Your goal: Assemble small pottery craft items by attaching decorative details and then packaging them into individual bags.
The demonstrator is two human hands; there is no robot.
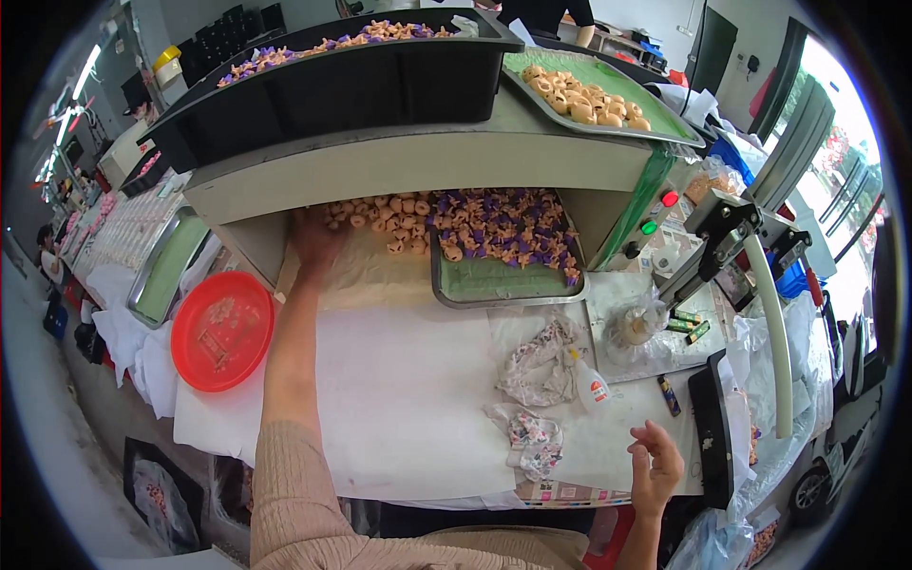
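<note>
My left arm stretches forward under the grey shelf, and my left hand (318, 239) is at the left end of a pile of small round tan pieces (394, 223) that look like doll heads. Its fingers are in shadow among the pieces, so their grip is hidden. Right of the pile, a metal tray (494, 293) with a green lining holds many small tan and purple figure bodies. One round piece (452, 254) lies in that tray. My right hand (657, 473) hovers by the table's front right edge, fingers bent but apart, with nothing in it.
A red plastic basin (223, 332) is at the left. Crumpled patterned cloths (537, 442), a small white bottle (591, 382) and a glue-like tube (670, 395) lie at the right. On the shelf stand a large black bin (332, 90) and another tray (665, 128). A jointed metal arm (712, 247) juts in.
</note>
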